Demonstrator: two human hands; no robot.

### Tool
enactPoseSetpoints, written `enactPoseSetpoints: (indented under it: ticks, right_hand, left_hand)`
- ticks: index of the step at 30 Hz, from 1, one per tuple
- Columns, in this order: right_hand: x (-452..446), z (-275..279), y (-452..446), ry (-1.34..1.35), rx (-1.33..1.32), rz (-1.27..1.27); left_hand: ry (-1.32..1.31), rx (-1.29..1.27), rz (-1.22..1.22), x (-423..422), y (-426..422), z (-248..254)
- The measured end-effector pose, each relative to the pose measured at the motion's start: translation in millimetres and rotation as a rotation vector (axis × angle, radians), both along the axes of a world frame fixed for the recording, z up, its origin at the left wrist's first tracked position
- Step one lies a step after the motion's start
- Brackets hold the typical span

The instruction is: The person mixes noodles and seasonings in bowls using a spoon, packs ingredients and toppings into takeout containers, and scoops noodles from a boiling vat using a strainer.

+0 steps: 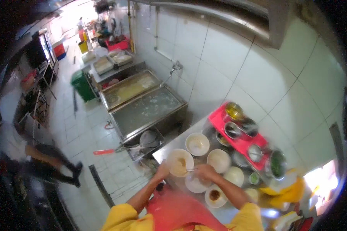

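Note:
On a steel counter, my left hand [162,170] grips the lower left rim of a white bowl [180,161] that has some light brown stuff inside. My right hand [205,172] is closed round the handle of a metal spoon [189,169], whose end reaches into that bowl. Around them stand more white bowls: one with pale contents [197,144] behind, one [219,160] to the right, one [196,183] partly under my right hand, and one with dark brown sauce [215,195] nearer me.
A red tray [219,115] with metal pots runs along the wall; a pot of chopped greens [277,165] stands at its right end. Two water-filled sinks [146,111] lie to the left. A green bin [82,85] is beyond. A person [42,158] is at far left.

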State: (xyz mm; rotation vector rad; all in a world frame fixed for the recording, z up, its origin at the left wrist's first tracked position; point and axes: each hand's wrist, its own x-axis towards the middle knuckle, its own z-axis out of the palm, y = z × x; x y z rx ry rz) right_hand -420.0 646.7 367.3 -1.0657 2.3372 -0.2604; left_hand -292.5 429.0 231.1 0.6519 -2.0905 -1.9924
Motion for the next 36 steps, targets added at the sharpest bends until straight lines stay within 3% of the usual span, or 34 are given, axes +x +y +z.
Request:
enactPoseSetpoints:
  ticks: [3,5,8,9,11,15,17,18,20,21,23,24,27,29,30,32,33,36]
  right_hand:
    - [-14.4,-20.6,0.2,-0.064,-0.055,0.131]
    - [-21.5,-30.0,5.3,-0.384,-0.276,0.125]
    - [-11.2,28.0,1.6,-0.518,-0.203,-0.065]
    - [-13.3,27.5,1.5,-0.518,-0.203,-0.065]
    - [-18.7,27.9,2.6,-0.734,-0.107,-0.322]
    - [-25.7,38.0,12.2,-0.666,-0.086,-0.274]
    - [-29.4,31.0,18.1,-0.093,-0.207,-0.082]
    - [-23.7,44.0,17.0,-0.092,-0.206,-0.08]
    - [-1.9,86.7,11.1,0.366,-0.086,0.01]
    - [2.7,92.9,6.7,0.363,-0.086,0.008]
    - [10.5,98.3,0.4,0.695,-0.162,0.097]
    - [11.4,92.7,-1.4,0.695,-0.161,0.09]
    - [7.2,55.9,-3.0,0.719,-0.207,0.146]
    - [8.1,33.6,4.0,0.372,-0.121,0.025]
    - [8.8,26.2,7.8,0.373,-0.117,0.038]
    - [10.4,19.4,12.6,0.04,-0.016,-0.02]
    - [13.1,17.5,12.0,0.039,-0.012,-0.014]
    - [17.8,6.7,9.6,-0.147,-0.083,-0.064]
  left_hand:
    - [-0.049,-0.072,0.001,10.2,6.4,52.7]
    - [-0.053,-0.078,-0.019,11.4,1.6,30.2]
    - [-0.044,-0.021,-0.042,14.9,1.4,34.3]
    - [-0.032,0.04,-0.049,15.8,3.2,41.8]
    - [0.049,0.091,-0.064,16.0,7.2,38.9]
    - [0.083,0.186,-0.08,18.2,13.1,65.6]
    - [0.12,0.223,-0.081,13.2,8.5,22.9]
    - [0.154,0.26,-0.081,11.7,7.1,6.9]
    - [0.104,0.277,-0.091,14.9,8.7,30.5]
    - [0.053,0.294,-0.105,17.3,9.8,48.8]
    - [0.036,0.312,-0.117,20.7,14.0,87.5]
    - [0.026,0.33,-0.126,20.8,15.5,96.6]
    - [0.112,0.205,-0.153,10.6,13.0,54.2]
    - [0.143,0.165,-0.115,8.4,12.3,41.0]
    - [0.171,0.129,-0.077,9.0,13.5,35.8]
    - [0.05,0.267,0.004,12.2,21.1,82.0]
    - [-0.076,0.398,0.069,14.0,23.7,99.3]
    - [-0.068,0.218,0.056,11.2,19.8,61.9]
